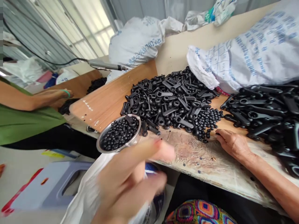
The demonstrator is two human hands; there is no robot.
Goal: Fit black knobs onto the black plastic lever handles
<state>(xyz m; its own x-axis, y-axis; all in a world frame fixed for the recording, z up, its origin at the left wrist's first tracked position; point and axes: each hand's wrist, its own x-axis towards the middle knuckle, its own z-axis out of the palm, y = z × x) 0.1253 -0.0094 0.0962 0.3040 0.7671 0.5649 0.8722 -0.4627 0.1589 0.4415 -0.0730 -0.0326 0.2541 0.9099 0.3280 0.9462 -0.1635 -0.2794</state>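
My left hand [133, 177] is close to the camera and blurred, raised in front of the table edge. Its index finger and thumb are apart, and I see nothing between them. On the tabletop to the right, my right hand [233, 143] has its fingers closed, with a bit of something black [217, 134] at the fingertips. Just left of those fingertips lie small black balls with holes [207, 119]. Behind them spreads a heap of black plastic levers [163, 96]. A metal bowl [99, 146] full of black balls [119, 135] stands left of the heap.
More black levers [263, 105] are piled at the right, by a printed white sack [261, 53]. Another sack [137, 40] stands behind a wooden board [109, 96]. A powered screwdriver [107, 64] hangs there. At left are a person in green [28, 118] and a plastic stool [49, 186].
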